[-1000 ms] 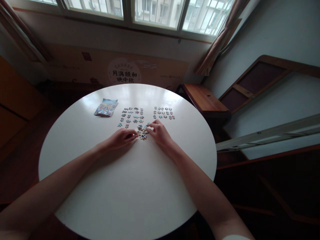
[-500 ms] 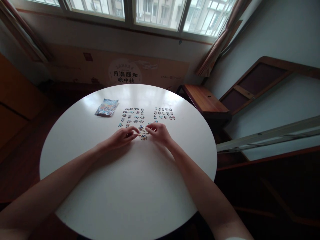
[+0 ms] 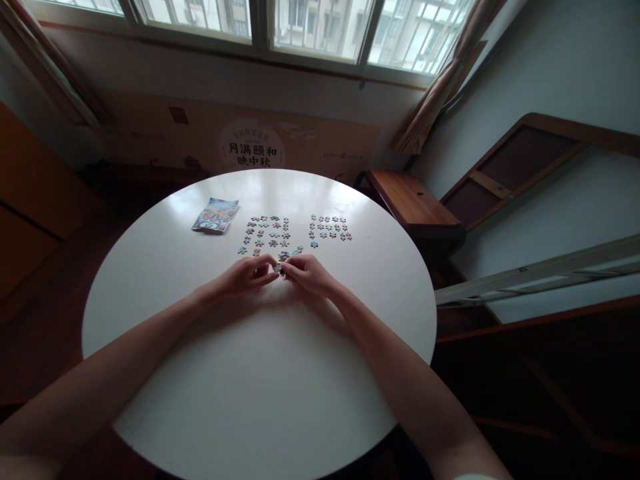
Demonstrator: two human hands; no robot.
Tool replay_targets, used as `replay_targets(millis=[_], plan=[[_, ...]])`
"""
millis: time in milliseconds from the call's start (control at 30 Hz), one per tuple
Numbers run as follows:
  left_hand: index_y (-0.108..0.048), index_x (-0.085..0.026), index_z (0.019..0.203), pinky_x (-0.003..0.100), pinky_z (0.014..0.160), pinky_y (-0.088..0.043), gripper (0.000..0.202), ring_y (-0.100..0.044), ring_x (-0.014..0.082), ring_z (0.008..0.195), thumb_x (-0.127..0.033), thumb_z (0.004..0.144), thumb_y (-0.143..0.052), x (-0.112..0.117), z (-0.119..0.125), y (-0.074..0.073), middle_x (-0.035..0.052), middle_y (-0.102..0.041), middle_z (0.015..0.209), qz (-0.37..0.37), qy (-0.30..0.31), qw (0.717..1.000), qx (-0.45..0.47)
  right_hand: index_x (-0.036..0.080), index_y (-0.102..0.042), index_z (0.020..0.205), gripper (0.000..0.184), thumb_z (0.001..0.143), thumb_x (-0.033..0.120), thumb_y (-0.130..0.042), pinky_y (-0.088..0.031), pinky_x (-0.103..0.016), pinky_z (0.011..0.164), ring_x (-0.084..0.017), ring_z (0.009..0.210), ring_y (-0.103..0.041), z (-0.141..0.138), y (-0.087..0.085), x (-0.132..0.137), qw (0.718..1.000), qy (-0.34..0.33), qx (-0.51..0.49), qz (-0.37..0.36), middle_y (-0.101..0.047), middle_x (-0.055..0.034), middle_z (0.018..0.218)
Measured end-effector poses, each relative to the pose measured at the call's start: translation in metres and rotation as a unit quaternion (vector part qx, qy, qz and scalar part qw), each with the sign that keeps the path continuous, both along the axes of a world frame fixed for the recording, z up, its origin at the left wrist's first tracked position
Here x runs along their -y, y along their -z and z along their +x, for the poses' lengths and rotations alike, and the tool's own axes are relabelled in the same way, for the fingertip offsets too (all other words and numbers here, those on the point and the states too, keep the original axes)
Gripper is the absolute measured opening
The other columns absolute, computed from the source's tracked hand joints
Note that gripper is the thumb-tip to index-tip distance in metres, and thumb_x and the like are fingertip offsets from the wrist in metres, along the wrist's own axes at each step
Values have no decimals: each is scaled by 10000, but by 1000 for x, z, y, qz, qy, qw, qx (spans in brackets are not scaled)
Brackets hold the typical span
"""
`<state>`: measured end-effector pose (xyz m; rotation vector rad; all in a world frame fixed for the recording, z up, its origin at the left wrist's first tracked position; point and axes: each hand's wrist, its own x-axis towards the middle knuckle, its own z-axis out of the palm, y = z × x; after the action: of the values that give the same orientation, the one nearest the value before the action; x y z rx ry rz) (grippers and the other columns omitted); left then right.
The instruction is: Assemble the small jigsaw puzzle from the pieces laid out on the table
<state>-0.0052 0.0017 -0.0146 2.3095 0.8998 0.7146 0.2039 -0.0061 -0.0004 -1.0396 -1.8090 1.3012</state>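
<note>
Jigsaw pieces lie on the white round table (image 3: 240,373) in two groups of rows, a left group (image 3: 273,235) and a right group (image 3: 327,227). In front of them is a small pile of jigsaw pieces (image 3: 284,255), partly hidden by my fingers. My left hand (image 3: 250,273) is closed, its thumb and forefinger pinching a jigsaw piece (image 3: 277,267) at the pile. Facing it, my right hand (image 3: 307,272) is closed too, fingertips together at the same spot. The hands nearly meet there, and whatever the right fingers grip is too small to tell apart.
A colourful printed bag (image 3: 216,216) lies on the table's far left. Behind the table's right edge stands a wooden stool or small desk (image 3: 410,197). A metal rail (image 3: 540,270) runs along the right. Windows and a printed banner (image 3: 300,143) are beyond the table.
My right hand has moved slightly down and left to the pile, uncovering a blue piece behind it. A jigsaw piece is now between the fingertips. My left hand has hardly shifted.
</note>
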Motion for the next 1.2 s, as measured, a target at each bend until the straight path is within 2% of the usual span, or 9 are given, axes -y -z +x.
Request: replay_targets(millis=[200, 433, 600, 733, 867, 1200], plan=[[-566, -148, 900, 165, 504, -277, 227, -335, 56, 482, -361, 914, -487, 1, 1, -2, -90, -376, 520, 15, -17, 1000, -19, 125, -624, 684, 301, 852, 370, -578, -398, -218, 574, -98, 577, -534, 0, 1, -1, 1000, 6, 15, 16, -604, -7, 608], [-579, -138, 849, 165, 511, -298, 260, -360, 58, 494, -373, 916, -488, 0, 1, -2, -78, -393, 531, 16, -24, 999, -17, 119, -650, 722, 341, 813, 447, -624, -413, -224, 582, -107, 608, -555, 3, -2, -1, 1000, -8, 0, 0, -628, -22, 641], [-578, -139, 810, 166, 513, -296, 264, -368, 57, 503, -373, 909, -507, -1, -1, 2, -68, -416, 543, 16, -13, 1000, -22, 121, -644, 728, 300, 830, 400, -606, -415, -225, 586, -103, 600, -544, 4, -2, -1, 1000, -2, -6, -4, -619, -15, 633], [-607, -139, 862, 170, 502, -285, 254, -356, 55, 484, -365, 912, -501, 0, -1, -2, -73, -402, 531, 9, 6, 1000, -15, 124, -645, 719, 282, 836, 377, -597, -414, -231, 600, -104, 608, -539, 5, -1, -3, 1000, 3, -8, 4, -618, -14, 632], [-636, -137, 896, 175, 488, -277, 275, -346, 61, 467, -348, 930, -462, 2, 0, -5, -72, -382, 503, 10, -8, 1000, -18, 128, -635, 685, 298, 831, 386, -601, -415, -232, 602, -107, 611, -545, 5, 0, -4, 1000, 7, -6, 3, -619, -17, 628], [-619, -136, 909, 172, 507, -317, 274, -398, 66, 462, -330, 940, -428, 3, -1, -8, -61, -456, 500, -14, -4, 1000, -19, 125, -645, 706, 299, 828, 393, -597, -411, -236, 611, -110, 615, -546, 5, 1, -4, 1000, 8, -4, -1, -625, -19, 636]])
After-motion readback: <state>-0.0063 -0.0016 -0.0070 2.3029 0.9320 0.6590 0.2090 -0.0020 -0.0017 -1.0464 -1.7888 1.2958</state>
